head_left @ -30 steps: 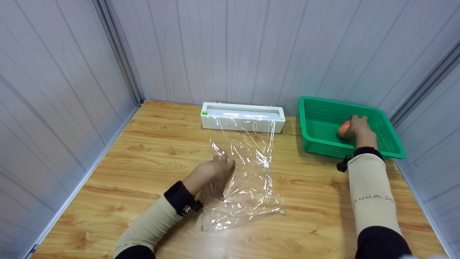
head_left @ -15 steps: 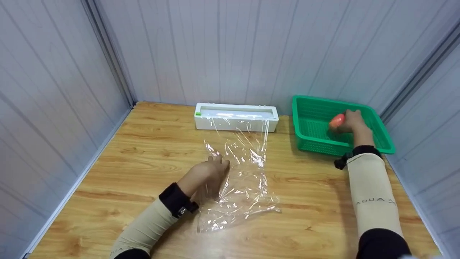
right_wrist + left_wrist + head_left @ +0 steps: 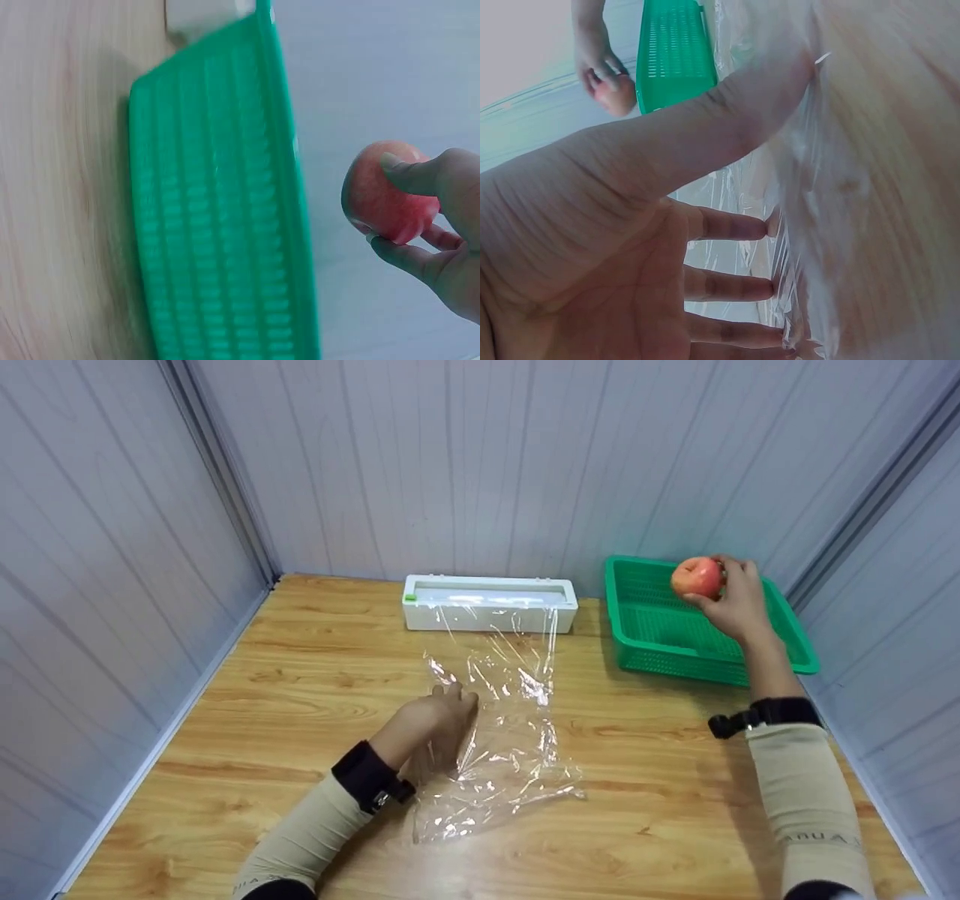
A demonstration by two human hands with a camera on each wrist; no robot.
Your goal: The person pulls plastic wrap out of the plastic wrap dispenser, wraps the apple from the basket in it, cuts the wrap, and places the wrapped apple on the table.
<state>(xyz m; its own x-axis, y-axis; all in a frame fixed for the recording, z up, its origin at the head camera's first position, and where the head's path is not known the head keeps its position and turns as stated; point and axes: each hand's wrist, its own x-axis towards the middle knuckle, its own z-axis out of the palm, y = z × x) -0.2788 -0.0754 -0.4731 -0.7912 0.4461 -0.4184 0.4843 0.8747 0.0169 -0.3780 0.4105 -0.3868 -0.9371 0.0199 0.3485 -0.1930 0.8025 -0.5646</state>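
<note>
My right hand [image 3: 739, 596] grips a red apple [image 3: 697, 577] between thumb and fingers, above the green basket [image 3: 675, 649]. In the right wrist view the apple [image 3: 386, 191] shows clear of the basket's rim. My left hand [image 3: 442, 720] rests at the left edge of a sheet of clear plastic wrap [image 3: 517, 735] laid on the table. Its fingers [image 3: 731, 285] are extended in the left wrist view, with the fingertips touching the film and the thumb also on it. The wrap runs back to a white dispenser box [image 3: 487, 619], which has a small green piece at its left end.
The wood-grain table [image 3: 300, 675] is enclosed by pale panel walls [image 3: 420, 465] at the back and both sides. The basket stands at the back right, close to the wall and just right of the dispenser.
My right hand has lifted the apple up out of the green basket. The left hand stays in place on the plastic wrap. The head view has shifted slightly.
</note>
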